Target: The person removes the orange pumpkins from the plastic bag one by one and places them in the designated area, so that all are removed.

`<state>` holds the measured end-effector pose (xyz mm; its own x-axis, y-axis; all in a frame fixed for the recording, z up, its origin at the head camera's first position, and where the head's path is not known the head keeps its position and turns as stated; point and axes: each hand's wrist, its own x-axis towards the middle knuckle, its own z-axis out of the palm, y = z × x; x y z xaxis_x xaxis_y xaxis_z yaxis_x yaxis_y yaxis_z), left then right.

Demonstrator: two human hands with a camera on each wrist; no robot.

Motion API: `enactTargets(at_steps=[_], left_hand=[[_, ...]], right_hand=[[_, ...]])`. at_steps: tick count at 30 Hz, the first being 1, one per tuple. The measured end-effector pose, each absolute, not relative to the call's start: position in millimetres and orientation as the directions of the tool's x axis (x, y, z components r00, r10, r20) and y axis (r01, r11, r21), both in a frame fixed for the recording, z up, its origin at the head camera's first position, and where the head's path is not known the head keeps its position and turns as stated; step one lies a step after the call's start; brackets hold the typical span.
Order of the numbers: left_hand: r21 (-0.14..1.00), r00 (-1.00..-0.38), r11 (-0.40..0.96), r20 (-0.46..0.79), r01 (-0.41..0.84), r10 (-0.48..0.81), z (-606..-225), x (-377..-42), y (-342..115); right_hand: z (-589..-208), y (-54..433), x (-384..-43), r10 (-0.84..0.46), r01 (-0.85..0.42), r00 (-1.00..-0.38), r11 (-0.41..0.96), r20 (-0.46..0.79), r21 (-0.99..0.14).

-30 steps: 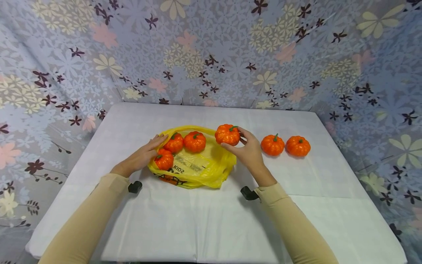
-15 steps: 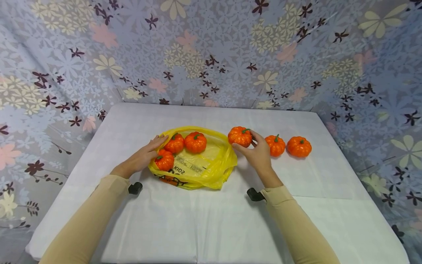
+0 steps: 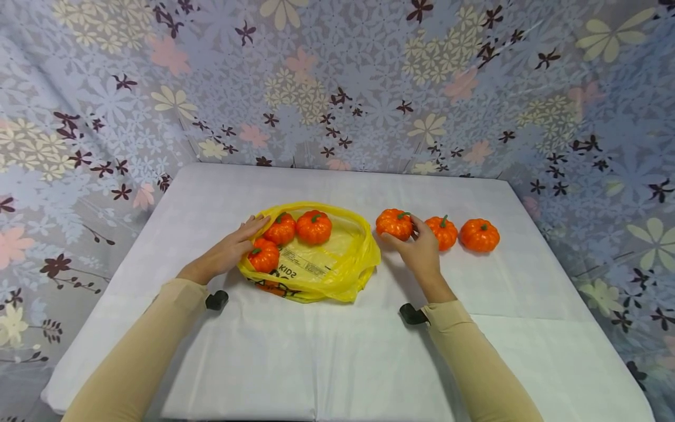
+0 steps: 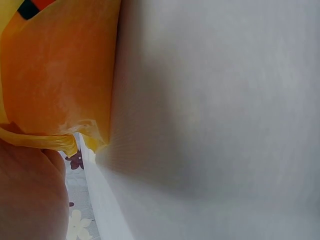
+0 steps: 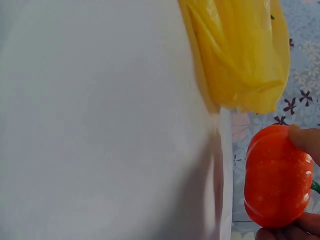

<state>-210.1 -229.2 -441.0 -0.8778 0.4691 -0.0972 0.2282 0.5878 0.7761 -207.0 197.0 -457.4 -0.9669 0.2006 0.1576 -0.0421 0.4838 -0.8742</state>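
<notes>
My right hand (image 3: 422, 252) grips a small orange pumpkin (image 3: 393, 224) with a green stem, thumb on its near side and fingers behind. In the right wrist view, that pumpkin (image 5: 277, 176) sits between thumb and fingertips. It is just right of a yellow plastic bag (image 3: 345, 287), whose mouth faces up. Inside the bag lie three more pumpkins, one at the back (image 3: 313, 227). My left hand (image 3: 229, 249), fingers extended, rests against the bag's left rim. In the left wrist view, yellow plastic (image 4: 60, 75) overlaps part of this hand.
Two pumpkins stand in a row at the right, the nearer one (image 3: 442, 233) close behind my right fingers and the other (image 3: 479, 235) farther out. A white cloth (image 3: 263, 363) covers the table. Flowered fabric (image 3: 337, 88) hangs behind it and at both sides.
My right hand has carried its pumpkin rightward from over the bag's right rim and lowered it towards the table. The left hand has stayed at the bag.
</notes>
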Motion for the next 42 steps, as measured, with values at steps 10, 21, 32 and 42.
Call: enactTargets(at_steps=[10, 21, 32, 42], left_hand=[[0.772, -0.884, 0.597, -0.102, 0.218, 0.456, -441, -210, -229], [0.768, -0.885, 0.602, -0.104, 0.218, 0.454, -439, -210, -227], [0.775, -0.885, 0.595, -0.106, 0.212, 0.454, -440, -210, -227], [0.778, -0.885, 0.59, -0.101, 0.215, 0.455, -439, -210, -227]], right_hand=[[-459, 206, -206, 0.178, 0.017, -0.979, 0.572, 0.103, -0.82], [-458, 208, -207, 0.142, 0.033, -0.986, 0.694, 0.091, -0.72], [-454, 204, -206, 0.124, 0.089, -0.992, 0.812, 0.022, -0.577], [-441, 201, -203, 0.14, 0.03, -0.983, 0.765, 0.12, -0.643]])
